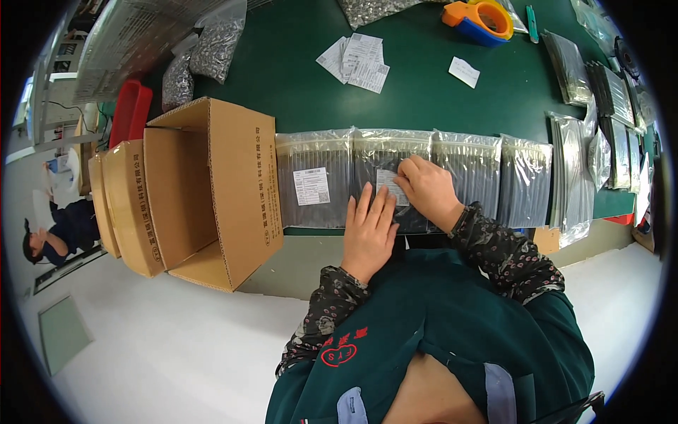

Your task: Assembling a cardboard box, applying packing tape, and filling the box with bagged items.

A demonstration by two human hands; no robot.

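Note:
A row of clear plastic bags filled with dark, flat, ribbed pieces lies along the near edge of the table. On the second bag from the left (pixel 371 152), a white printed label (pixel 385 182) lies between my hands. My left hand (pixel 371 230) rests flat at the label's left edge, its fingers stretched out. My right hand (pixel 429 187) is closed, with curled fingers at the label's upper right edge; its fingertips are partly hidden. The leftmost bag (pixel 289 155) bears another white label (pixel 311 186). Two bags to the right, a third bag (pixel 472 180) and a fourth bag (pixel 525 184), show no label.
An open cardboard box (pixel 247 198) lies on its side at the left, beside other cartons (pixel 127 205). Loose labels (pixel 360 60), a paper slip (pixel 464 72) and an orange-and-blue tape dispenser (pixel 487 21) lie farther back. More filled bags (pixel 572 177) are stacked at right. Another person (pixel 63 226) is far left.

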